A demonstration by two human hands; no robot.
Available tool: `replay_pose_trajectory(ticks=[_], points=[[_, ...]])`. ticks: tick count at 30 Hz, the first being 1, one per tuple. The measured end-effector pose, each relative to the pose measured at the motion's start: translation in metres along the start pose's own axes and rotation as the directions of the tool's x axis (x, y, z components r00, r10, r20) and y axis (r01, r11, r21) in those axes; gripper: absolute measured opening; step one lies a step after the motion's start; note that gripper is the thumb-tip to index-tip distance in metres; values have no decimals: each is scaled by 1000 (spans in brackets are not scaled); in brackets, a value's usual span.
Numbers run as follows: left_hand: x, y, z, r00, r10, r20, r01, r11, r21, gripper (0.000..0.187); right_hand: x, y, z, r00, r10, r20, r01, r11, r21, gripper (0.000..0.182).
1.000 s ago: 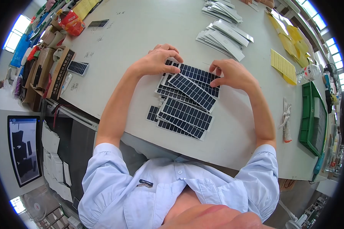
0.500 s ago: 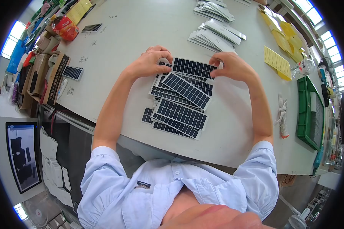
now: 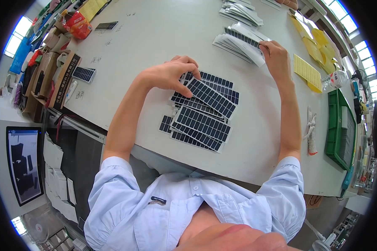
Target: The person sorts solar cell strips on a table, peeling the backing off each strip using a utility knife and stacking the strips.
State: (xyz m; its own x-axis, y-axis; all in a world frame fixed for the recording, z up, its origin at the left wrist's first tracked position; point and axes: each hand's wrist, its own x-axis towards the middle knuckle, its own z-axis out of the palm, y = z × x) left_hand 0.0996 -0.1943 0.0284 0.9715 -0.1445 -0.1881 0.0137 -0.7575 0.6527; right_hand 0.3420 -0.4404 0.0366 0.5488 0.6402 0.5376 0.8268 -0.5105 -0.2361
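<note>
A small solar panel with dark cells and a pale border is pinched at one end by my right hand. It overlaps a stack of white-backed panels, set on its edge or tilted. My left hand has its thumb and fingers apart around the near-left end of a slanted solar panel, fingertips right at its edge. That panel lies on top of a loose pile of solar panels, cells facing up. Closer to me, a second group of panels overlaps in a fan.
Another white stack lies farther back. Yellow sheets, a clear bottle and a green tray line the right. Single panels, a red-labelled bottle and cardboard boxes are at left.
My right hand has carried one panel from the pile, away and to the right, to the white stack. My left hand has come slightly nearer me, to the slanted panel.
</note>
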Motion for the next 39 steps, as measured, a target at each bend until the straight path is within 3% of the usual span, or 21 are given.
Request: replay_pose_trajectory(ticks=[3,5,7,8,10,13,16,18,19,20,22,23,26,29,32,33,34,35,36,38,39], points=[[3,-1,2,999,-30,-12,30,999,-28,57,-6,-2,7,997,-57,54,63,990,-125,15],[3,-1,1,999,-50,-16,49,997,-55,57,-9,-18,-1,995,-59,81,66,994,-84,17],[3,0,2,998,-56,-20,54,996,-71,57,-9,-42,-13,872,11,490,-119,975,190,20],[4,-1,3,998,-57,-17,56,996,-74,57,-13,-51,-14,811,-52,583,-144,948,285,22],[5,-4,4,999,-37,-34,35,997,-64,58,-22,-70,-19,687,-184,703,-168,901,400,20],[5,-6,5,999,-22,-48,20,999,-35,60,-27,-94,-24,542,-209,814,-102,945,310,22],[5,-5,2,999,-32,-31,30,999,-39,63,-25,-82,-23,601,-319,733,-96,882,462,18],[4,-8,2,995,-41,-91,36,998,-61,65,-19,-74,-33,661,-209,720,-208,871,444,14],[4,-9,2,988,-50,-149,39,996,-78,68,-16,-69,-33,697,-200,689,-179,882,437,13],[7,-7,1,962,46,-268,-61,997,-46,75,-16,-69,-33,699,-200,687,-175,883,435,13],[16,6,6,806,167,-568,-104,984,142,80,-17,-71,-31,800,-75,596,-296,814,500,17],[17,15,8,720,256,-645,-59,949,311,83,-18,-80,-33,825,-68,561,-268,827,494,17],[21,43,23,506,431,-747,4,865,501,92,-24,-95,-34,794,-141,592,-306,748,588,18],[23,44,23,518,416,-747,43,860,509,92,-27,-99,-35,729,-215,650,-359,689,630,13],[30,8,10,486,228,-844,123,938,325,57,-24,-90,-37,733,-193,653,-383,676,630,15],[30,-4,4,369,244,-897,150,937,316,39,-22,-88,-39,733,-157,662,-397,692,603,16],[26,-15,0,363,122,-924,101,980,170,35,-23,-86,-37,749,-137,648,-392,697,600,17],[22,-15,-7,364,3,-931,50,998,23,31,-21,-84,-37,757,-137,639,-383,699,604,17],[19,-13,-10,475,-198,-857,-22,971,-237,33,-19,-83,-38,772,-123,623,-389,685,616,17],[15,-7,-11,753,-188,-630,-229,823,-520,43,-17,-82,-36,786,-115,607,-388,672,631,17],[15,3,-9,857,-159,-491,-204,770,-605,50,-16,-81,-34,794,-72,603,-418,655,629,17]])
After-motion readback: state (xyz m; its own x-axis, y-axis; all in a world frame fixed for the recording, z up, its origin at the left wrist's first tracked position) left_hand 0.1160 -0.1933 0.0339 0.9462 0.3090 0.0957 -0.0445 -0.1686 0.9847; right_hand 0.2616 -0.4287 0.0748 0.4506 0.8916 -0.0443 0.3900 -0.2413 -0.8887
